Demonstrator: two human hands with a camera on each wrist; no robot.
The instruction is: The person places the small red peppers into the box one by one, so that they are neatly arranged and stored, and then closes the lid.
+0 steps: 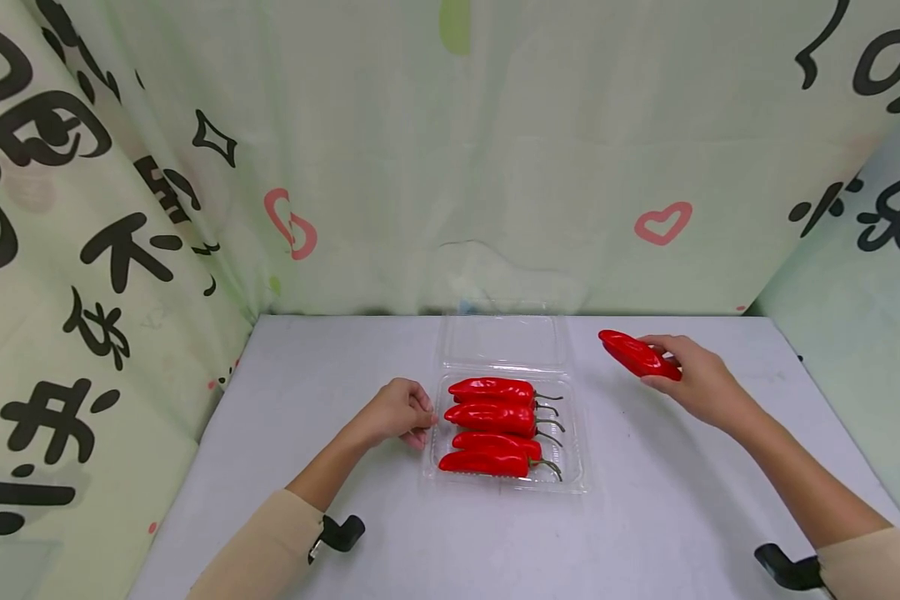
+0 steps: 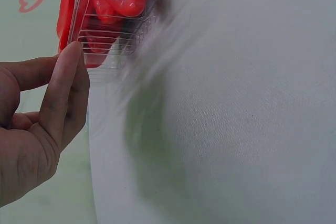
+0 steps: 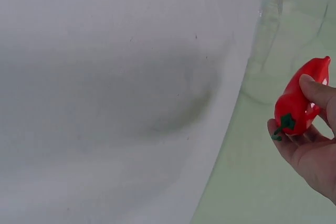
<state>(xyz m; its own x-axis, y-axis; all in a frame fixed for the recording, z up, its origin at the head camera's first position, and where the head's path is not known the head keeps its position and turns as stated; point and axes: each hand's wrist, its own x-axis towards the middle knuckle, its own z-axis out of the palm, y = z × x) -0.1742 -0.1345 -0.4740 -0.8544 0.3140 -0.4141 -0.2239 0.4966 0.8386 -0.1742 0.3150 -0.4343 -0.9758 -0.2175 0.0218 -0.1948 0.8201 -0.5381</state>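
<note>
On the table a clear plastic container [image 1: 574, 467] stands with its lid [image 1: 504, 342] folded open toward the back. Several glossy red peppers [image 1: 493, 417] lie in it in a row, their stems pointing right. My left hand [image 1: 397, 414] is at the container's left side, thumb and fingertips pinching its rim; the left wrist view shows this hand [image 2: 47, 108] at the box's ribbed wall [image 2: 107, 45]. Raised to the right of the container, my right hand [image 1: 693, 379] grips a red pepper [image 1: 633, 353]. Its green stem [image 3: 286, 122] shows in the right wrist view.
The white table [image 1: 330, 358] meets a pale green curtain [image 1: 390, 208] printed with black characters and pink hearts at the back and sides. Black wrist mounts [image 1: 341, 533] stick out from both sleeves. The transparent lid stands close to the back curtain.
</note>
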